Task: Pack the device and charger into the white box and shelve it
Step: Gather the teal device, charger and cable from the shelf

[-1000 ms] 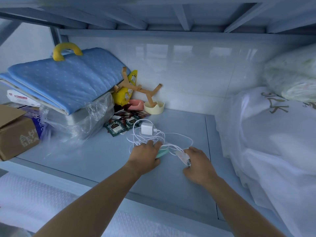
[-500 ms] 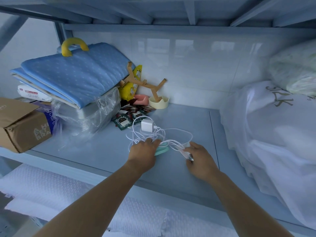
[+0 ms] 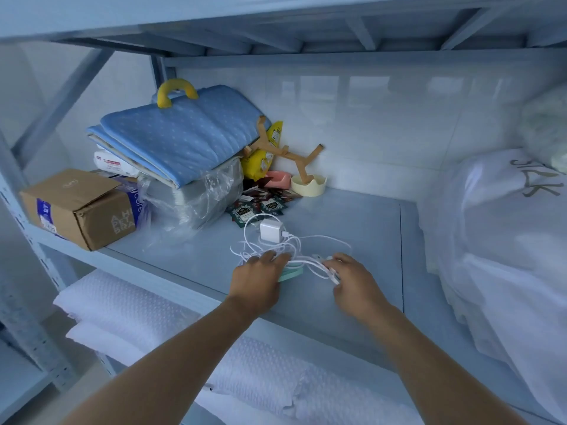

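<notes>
Both hands were at the middle of the pale blue metal shelf [image 3: 352, 228], reaching in from the front edge. The left hand [image 3: 256, 279] lay palm down, fingers curled over a flat mint-green device [image 3: 291, 273], of which only a thin rounded edge showed beside the hand; whether the fingers actually gripped it could not be told. The right hand [image 3: 352, 282] was partly closed, its fingertips pinching a small white oblong piece [image 3: 333, 274] at the end of the cable; its exact form was too small to make out.

The white cube-shaped charger plug [image 3: 270, 231] stood on the shelf surface just behind the left hand, apart from both hands. Its thin white cable [image 3: 306, 250] ran out in loose, tangled loops across the shelf between the plug and the two hands, some loops passing under the left fingers and over the mint-green device.

Behind the plug lay several dark green foil sachets [image 3: 260, 207], near a cream-coloured round holder with a wooden branching stand [image 3: 306, 179]. To the left sat a folded blue quilted mat with a yellow handle [image 3: 181, 130] on a plastic-wrapped grey stack [image 3: 196, 197], and a brown cardboard carton [image 3: 79, 207] at the shelf's left end. White bagged bedding [image 3: 503, 240] filled the right side of the shelf
</notes>
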A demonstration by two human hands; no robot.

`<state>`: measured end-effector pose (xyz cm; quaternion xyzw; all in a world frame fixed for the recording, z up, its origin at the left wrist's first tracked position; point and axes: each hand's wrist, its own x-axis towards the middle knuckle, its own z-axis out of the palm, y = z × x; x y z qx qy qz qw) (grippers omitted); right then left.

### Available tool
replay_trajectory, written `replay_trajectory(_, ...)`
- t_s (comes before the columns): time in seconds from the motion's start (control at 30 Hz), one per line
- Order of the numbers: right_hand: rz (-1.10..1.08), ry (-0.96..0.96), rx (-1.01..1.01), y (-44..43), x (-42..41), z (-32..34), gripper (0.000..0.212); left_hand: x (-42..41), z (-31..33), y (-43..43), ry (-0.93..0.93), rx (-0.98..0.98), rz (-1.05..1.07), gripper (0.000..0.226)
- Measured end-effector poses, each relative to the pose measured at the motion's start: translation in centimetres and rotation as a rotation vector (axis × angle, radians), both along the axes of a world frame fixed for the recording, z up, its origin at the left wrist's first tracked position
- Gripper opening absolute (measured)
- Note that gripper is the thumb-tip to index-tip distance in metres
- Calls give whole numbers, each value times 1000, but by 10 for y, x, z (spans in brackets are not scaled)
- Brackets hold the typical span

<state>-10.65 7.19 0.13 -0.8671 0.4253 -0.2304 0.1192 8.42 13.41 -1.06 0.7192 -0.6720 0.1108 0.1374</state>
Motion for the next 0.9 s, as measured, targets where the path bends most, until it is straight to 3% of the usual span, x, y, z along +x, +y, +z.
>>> replay_trajectory(0.23,176,-61,-105,-4,-3,19,55,-14,13,37,-1,-147,171,56)
replay_trajectory(0.47,430,-96,-65,19,18,15,50,-37,15,96,-41,-184,342,59)
replay_trajectory(0.9,820,-209,-3,150,85,14,50,-31,25,260,-85,-208,702,58)
